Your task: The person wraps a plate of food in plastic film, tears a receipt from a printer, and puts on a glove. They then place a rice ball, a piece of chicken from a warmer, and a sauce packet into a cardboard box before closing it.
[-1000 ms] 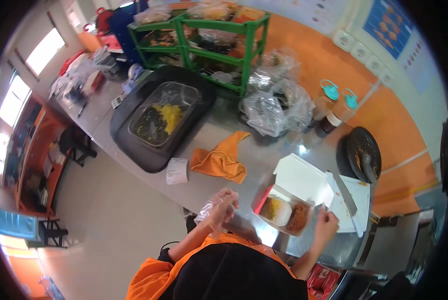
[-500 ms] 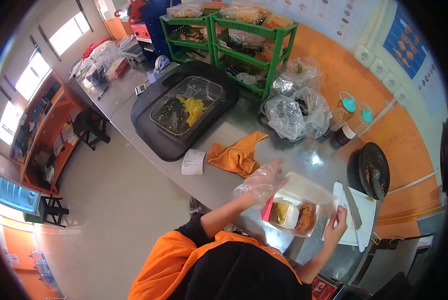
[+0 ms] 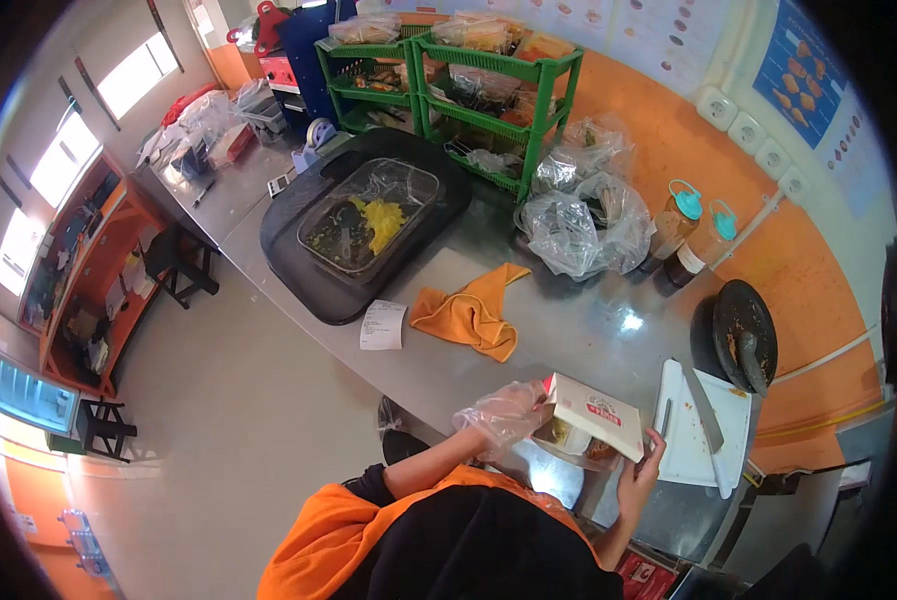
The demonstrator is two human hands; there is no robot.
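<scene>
A white and red cardboard food box [image 3: 597, 412] sits near the front edge of the steel counter, its printed lid folded part way down. Under the lid, a wrapped yellowish portion [image 3: 561, 433] and a piece of brown fried food [image 3: 601, 451] still show. My left hand [image 3: 504, 412], in a clear plastic glove, grips the box's left side by the lid. At the right side, my right hand [image 3: 641, 472] is bare and holds the lid's edge between thumb and fingers. An orange cloth [image 3: 474, 312] lies beyond the box.
To the right, a knife [image 3: 704, 410] lies on a white cutting board [image 3: 679, 450], beside a dark stone mortar [image 3: 747, 330]. A black tray [image 3: 304, 290] carries a clear container of yellow food. Green racks [image 3: 534, 130], plastic bags [image 3: 579, 235] and sauce bottles [image 3: 684, 265] line the back.
The box lid has swung from standing open to partly covering the food. My left hand has come down from above the box to its left side; my right hand has moved slightly left.
</scene>
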